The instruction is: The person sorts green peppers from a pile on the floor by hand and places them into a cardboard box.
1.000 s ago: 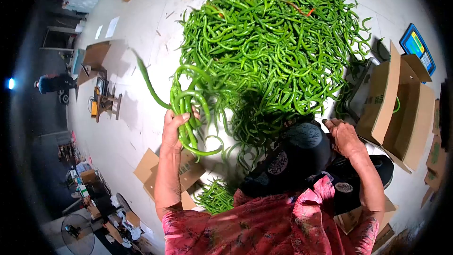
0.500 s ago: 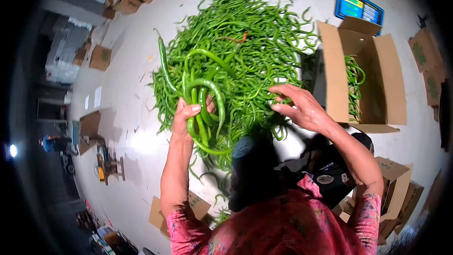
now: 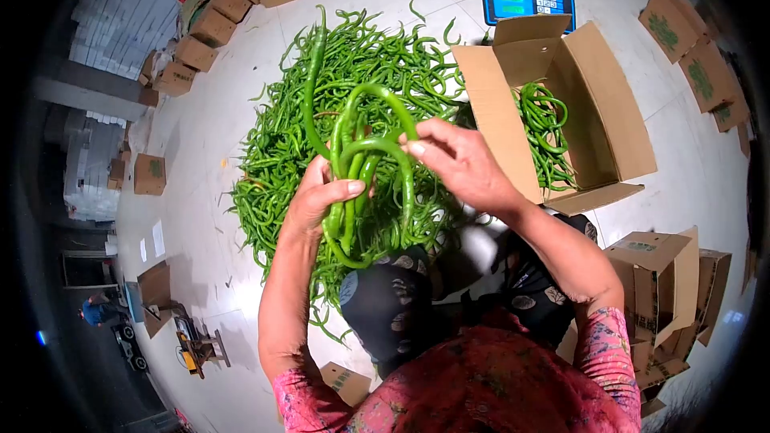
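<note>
Several long green peppers (image 3: 353, 144) are gripped in my left hand (image 3: 321, 196), its thumb across them; one pepper sticks up and others curl to the right. My right hand (image 3: 453, 162) pinches the curled part of a pepper in that bunch with thumb and fingertips. Beneath both hands spreads a large pile of green peppers (image 3: 277, 144) on the pale floor. Right of the pile stands an open cardboard box (image 3: 613, 104) with green peppers (image 3: 544, 124) inside, along its left side.
Behind the box is a blue scale display (image 3: 525, 2). Folded and open cartons (image 3: 654, 289) lie at the lower right, and more boxes (image 3: 690, 56) at the upper right. A person (image 3: 98, 310) is far left, near a wheeled machine (image 3: 128, 346).
The view has swung right, bringing the box fully into sight. My right hand has moved from beside the knee to the bunch and closed on a pepper; my left hand still holds the bunch.
</note>
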`<state>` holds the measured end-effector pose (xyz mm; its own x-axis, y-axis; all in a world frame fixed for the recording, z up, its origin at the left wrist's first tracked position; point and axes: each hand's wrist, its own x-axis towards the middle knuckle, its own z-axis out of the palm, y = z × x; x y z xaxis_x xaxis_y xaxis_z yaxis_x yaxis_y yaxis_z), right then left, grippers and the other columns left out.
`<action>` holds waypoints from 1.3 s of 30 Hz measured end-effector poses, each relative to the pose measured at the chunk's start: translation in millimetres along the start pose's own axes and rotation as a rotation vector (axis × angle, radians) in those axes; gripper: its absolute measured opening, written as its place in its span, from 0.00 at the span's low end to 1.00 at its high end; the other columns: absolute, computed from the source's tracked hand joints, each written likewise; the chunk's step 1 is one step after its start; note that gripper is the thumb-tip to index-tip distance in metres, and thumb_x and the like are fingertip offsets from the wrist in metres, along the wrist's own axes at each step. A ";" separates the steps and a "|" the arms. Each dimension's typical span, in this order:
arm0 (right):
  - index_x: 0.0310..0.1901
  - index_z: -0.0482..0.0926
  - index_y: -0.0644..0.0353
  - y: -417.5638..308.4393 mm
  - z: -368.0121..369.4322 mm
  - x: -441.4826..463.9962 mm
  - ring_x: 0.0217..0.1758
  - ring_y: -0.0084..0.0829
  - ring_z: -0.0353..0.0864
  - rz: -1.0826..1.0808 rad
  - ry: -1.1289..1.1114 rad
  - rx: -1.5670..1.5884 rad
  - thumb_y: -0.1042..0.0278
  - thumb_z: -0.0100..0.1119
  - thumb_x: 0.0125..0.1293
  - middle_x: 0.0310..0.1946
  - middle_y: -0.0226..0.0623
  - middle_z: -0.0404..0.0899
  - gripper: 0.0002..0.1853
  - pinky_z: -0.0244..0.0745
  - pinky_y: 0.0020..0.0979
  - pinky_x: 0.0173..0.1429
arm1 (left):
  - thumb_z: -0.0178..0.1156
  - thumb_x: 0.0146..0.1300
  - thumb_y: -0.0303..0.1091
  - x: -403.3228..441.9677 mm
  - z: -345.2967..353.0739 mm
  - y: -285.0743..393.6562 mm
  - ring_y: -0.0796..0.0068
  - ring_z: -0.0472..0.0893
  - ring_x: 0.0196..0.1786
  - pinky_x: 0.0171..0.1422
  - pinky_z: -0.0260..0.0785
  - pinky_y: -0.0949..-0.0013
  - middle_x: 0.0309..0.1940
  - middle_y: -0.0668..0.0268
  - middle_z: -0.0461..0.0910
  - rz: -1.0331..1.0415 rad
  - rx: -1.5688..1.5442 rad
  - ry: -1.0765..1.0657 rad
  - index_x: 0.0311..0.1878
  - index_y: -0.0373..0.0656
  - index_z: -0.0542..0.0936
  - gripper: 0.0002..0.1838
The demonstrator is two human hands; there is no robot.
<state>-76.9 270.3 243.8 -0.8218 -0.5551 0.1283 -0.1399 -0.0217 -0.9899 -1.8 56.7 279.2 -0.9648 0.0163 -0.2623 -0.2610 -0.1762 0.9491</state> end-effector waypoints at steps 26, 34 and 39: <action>0.46 0.77 0.62 13.7 0.2 -27.4 0.39 0.19 0.76 0.135 -0.126 0.263 0.68 0.68 0.58 0.37 0.31 0.79 0.16 0.74 0.25 0.44 | 0.59 0.64 0.26 12.3 60.0 -45.8 0.67 0.82 0.43 0.49 0.80 0.64 0.44 0.60 0.79 0.094 -0.548 0.094 0.57 0.39 0.70 0.18; 0.57 0.74 0.61 13.0 9.4 -27.5 0.50 0.21 0.77 0.088 -0.017 0.554 0.70 0.53 0.68 0.45 0.32 0.80 0.17 0.71 0.26 0.57 | 0.62 0.60 0.22 20.9 56.7 -59.2 0.73 0.81 0.45 0.52 0.77 0.70 0.44 0.61 0.81 0.043 -0.514 0.213 0.50 0.39 0.75 0.15; 0.50 0.75 0.62 20.3 4.6 -25.7 0.45 0.19 0.72 0.207 -0.116 0.514 0.72 0.58 0.65 0.43 0.27 0.76 0.13 0.68 0.25 0.50 | 0.64 0.59 0.22 24.7 61.5 -62.6 0.76 0.77 0.47 0.56 0.71 0.70 0.44 0.66 0.78 0.120 -0.384 0.296 0.52 0.39 0.74 0.17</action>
<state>-56.1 280.3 220.1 -0.7334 -0.6779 -0.0505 0.3286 -0.2885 -0.8993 -11.2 128.7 224.0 -0.9227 -0.2966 -0.2462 -0.0648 -0.5103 0.8576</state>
